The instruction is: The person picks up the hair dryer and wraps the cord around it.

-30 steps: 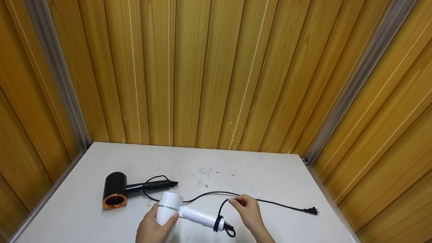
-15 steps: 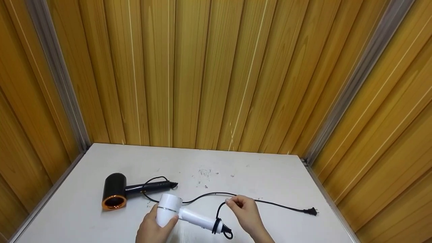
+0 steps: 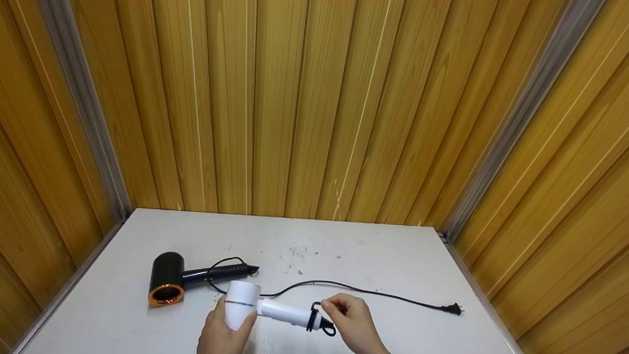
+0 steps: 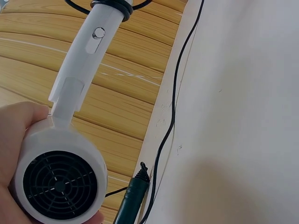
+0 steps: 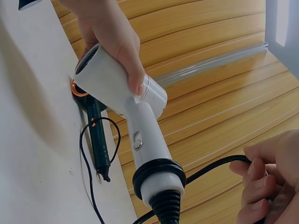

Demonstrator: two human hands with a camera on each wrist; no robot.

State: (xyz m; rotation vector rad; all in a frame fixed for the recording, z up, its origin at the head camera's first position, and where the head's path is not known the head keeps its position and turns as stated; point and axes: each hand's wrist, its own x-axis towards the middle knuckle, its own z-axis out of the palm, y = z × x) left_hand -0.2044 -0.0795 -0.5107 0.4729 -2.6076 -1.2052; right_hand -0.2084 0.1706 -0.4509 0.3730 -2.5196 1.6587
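Note:
My left hand (image 3: pixel 225 328) grips the barrel of a white hair dryer (image 3: pixel 285 312), thumb on the near side. Its round black intake grille (image 4: pixel 60 185) faces the left wrist camera. Black cord (image 5: pixel 159 171) is coiled round the lower end of the handle, just above the ribbed strain relief (image 5: pixel 167 205). With thumb and forefinger, my right hand (image 3: pixel 351 319) pinches the free run of that cord (image 5: pixel 217 163) close beside the handle; the other fingers curl in. The cord's far part is hidden behind the right hand.
A dark hair dryer (image 3: pixel 167 275) with an orange rim lies at left on the white table (image 3: pixel 393 255). Its cord (image 3: pixel 314 281) runs behind the white dryer to a two-pin plug (image 3: pixel 453 309) at right. Wood-patterned panels (image 3: pixel 275 108) wall the table's back and sides.
My right hand has moved left and slightly down, bringing the pinched cord nearer the handle and shortening the visible span. The white dryer has shifted slightly left; the dark dryer has not moved.

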